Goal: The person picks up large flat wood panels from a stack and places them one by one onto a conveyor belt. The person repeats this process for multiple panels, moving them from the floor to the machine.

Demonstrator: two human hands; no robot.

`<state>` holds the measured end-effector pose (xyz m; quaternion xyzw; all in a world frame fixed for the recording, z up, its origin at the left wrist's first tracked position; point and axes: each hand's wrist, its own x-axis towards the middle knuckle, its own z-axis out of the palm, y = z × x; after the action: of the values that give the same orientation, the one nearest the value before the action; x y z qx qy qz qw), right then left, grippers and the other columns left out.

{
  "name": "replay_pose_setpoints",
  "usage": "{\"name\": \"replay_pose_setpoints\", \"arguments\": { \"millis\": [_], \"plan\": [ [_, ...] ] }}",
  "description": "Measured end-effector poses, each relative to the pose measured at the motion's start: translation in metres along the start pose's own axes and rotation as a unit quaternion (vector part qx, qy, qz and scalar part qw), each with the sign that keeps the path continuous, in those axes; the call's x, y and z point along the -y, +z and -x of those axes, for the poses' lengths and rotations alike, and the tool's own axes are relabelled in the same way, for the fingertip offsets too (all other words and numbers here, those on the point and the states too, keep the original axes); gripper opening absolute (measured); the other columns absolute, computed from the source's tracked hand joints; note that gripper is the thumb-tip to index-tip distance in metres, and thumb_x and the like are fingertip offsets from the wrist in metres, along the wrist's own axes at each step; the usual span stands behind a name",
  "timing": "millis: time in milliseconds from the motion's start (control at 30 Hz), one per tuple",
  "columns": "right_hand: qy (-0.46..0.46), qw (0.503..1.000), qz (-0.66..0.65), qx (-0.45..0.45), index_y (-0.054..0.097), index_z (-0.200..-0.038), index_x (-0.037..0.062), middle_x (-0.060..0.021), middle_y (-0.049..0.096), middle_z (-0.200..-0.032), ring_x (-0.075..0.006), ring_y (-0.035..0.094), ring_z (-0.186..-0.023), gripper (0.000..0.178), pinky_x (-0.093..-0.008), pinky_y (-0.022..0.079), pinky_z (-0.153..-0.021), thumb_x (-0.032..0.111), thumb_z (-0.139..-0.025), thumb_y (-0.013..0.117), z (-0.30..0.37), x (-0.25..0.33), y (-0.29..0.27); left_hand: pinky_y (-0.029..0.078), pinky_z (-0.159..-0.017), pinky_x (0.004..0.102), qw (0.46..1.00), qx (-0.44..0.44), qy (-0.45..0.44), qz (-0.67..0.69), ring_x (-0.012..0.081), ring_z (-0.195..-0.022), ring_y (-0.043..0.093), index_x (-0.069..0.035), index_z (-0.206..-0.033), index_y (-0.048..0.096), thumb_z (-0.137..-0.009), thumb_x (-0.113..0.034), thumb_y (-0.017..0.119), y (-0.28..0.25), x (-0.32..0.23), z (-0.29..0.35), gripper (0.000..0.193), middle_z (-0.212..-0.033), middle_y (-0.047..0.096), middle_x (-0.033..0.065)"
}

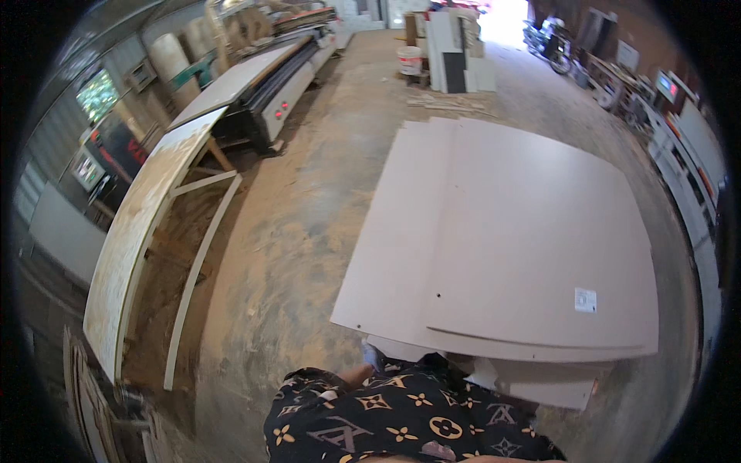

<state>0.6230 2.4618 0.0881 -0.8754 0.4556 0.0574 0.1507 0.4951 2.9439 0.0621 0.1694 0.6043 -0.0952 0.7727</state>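
Observation:
Neither my left hand nor my right hand shows clearly. A narrow skin-coloured strip lies along the lower edge, and I cannot make out which part of me it is. Patterned black clothing (386, 413) covers my front. Just ahead of me, to the right, lies a stack of large pale boards (532, 239). The top board sits shifted right of the one under it and carries a small white label (585, 300). My foot (373, 356), in something bluish, is beside the stack's near left corner.
A long dusty worktable (147, 208) runs along the left, joined to a machine bed with a dark side rail (274, 89). Sawdust covers the concrete floor (309, 216). Farther off stand upright panels (454, 58) and a white bucket (409, 60). Another machine (683, 154) lines the right.

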Motion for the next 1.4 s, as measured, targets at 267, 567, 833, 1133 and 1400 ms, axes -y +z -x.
{"name": "replay_pose_setpoints", "arguments": {
  "millis": [267, 567, 833, 1133, 1400],
  "plan": [
    [0.05, 0.998, -0.014, -0.022, 0.046, -0.134, 0.003, -0.0148, 0.056, -0.121, -0.0206, 0.052, -0.094, 0.066, -0.0344, 0.043, -0.078, 0.052, -0.091, 0.053, -0.016, 0.008, -0.008, 0.03, -0.099, 0.0623, 0.995, -0.024, -0.067, -0.065, 0.029, -0.098, 0.052, -0.016, -0.114, 0.051, -0.081, -0.078, 0.033, 0.066, -0.072, -0.078, 0.073, -0.103, 0.054, 0.0097],
    [0.061, 0.997, -0.021, -0.046, 0.048, -0.133, 0.0048, -0.013, 0.061, -0.116, -0.0186, 0.056, -0.086, 0.06, -0.0334, 0.046, -0.072, 0.05, -0.093, 0.051, -0.055, 0.051, 0.018, 0.025, -0.102, 0.0626, 0.991, -0.055, 0.017, -0.117, 0.0285, -0.103, 0.047, -0.02, -0.113, 0.055, -0.084, -0.073, 0.031, 0.176, -0.147, -0.076, 0.065, -0.111, 0.052, 0.0054],
    [-0.014, 0.983, 0.015, -0.183, 0.049, -0.133, 0.0069, -0.0119, 0.062, -0.116, -0.0179, 0.057, -0.087, 0.057, -0.0328, 0.047, -0.073, 0.049, -0.095, 0.048, -0.08, 0.142, 0.068, 0.028, -0.101, 0.0623, 0.982, 0.02, 0.038, -0.186, 0.0329, -0.127, 0.04, -0.02, -0.139, 0.041, -0.076, -0.087, 0.019, 0.28, -0.237, -0.102, 0.095, -0.145, 0.038, 0.0074],
    [0.11, 0.992, 0.0, -0.053, 0.043, -0.139, 0.0079, -0.0148, 0.057, -0.125, -0.0257, 0.057, -0.106, 0.06, -0.0384, 0.048, -0.084, 0.05, -0.096, 0.044, -0.113, 0.311, 0.084, 0.032, -0.096, 0.0605, 0.975, 0.005, 0.086, -0.207, 0.0316, -0.123, 0.043, -0.021, -0.138, 0.042, -0.077, -0.086, 0.021, 0.433, -0.352, -0.151, 0.091, -0.141, 0.043, 0.0064],
    [0.277, 0.96, -0.012, -0.025, 0.041, -0.14, 0.0078, -0.0151, 0.051, -0.133, -0.0274, 0.055, -0.113, 0.059, -0.0403, 0.048, -0.09, 0.049, -0.098, 0.04, -0.123, 0.534, 0.061, 0.033, -0.089, 0.0602, 0.954, 0.065, 0.104, -0.272, 0.0254, -0.111, 0.048, -0.031, -0.13, 0.047, -0.085, -0.073, 0.026, 0.577, -0.485, -0.22, 0.065, -0.127, 0.052, -0.0012]
  ]
}}
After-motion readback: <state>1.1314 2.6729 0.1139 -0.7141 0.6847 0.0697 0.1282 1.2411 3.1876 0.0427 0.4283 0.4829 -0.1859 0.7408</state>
